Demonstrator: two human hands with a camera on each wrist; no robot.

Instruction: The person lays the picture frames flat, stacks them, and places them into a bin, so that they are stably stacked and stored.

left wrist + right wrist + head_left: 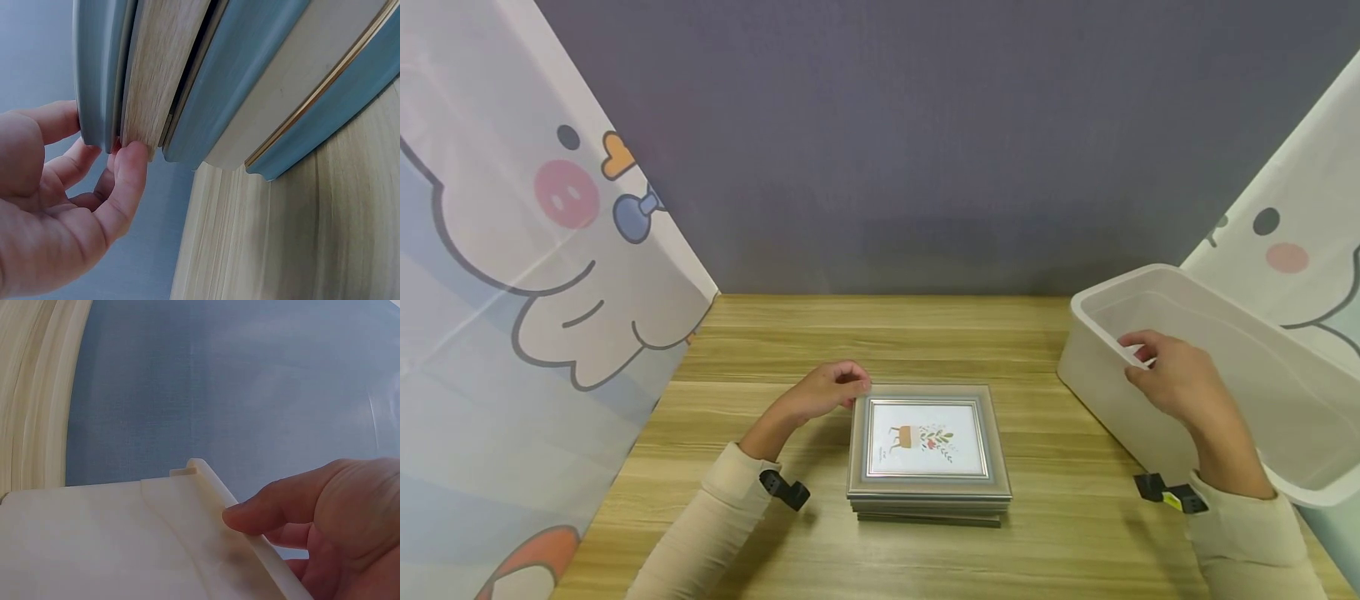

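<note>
Several picture frames (928,442) lie stacked on the table, the top one showing a deer print with leaves and flowers. At the stack's far left corner, my left hand (822,392) grips the top picture frame, thumb above and fingertips beneath its edge. The left wrist view shows the grey moulding (100,75) between my thumb and fingers (130,165), with more frame edges stacked alongside. Over on the right, a white plastic bin (1090,354) stands at an angle. My right hand (1180,379) pinches its near-left rim (215,487), fingers inside and thumb outside.
A wood-grain table (760,333) carries everything. Behind it rises a dark grey panel (887,167). Cartoon-printed sheets close off the left side (490,275) and the right side (1285,217). The bin reaches close to the right sheet.
</note>
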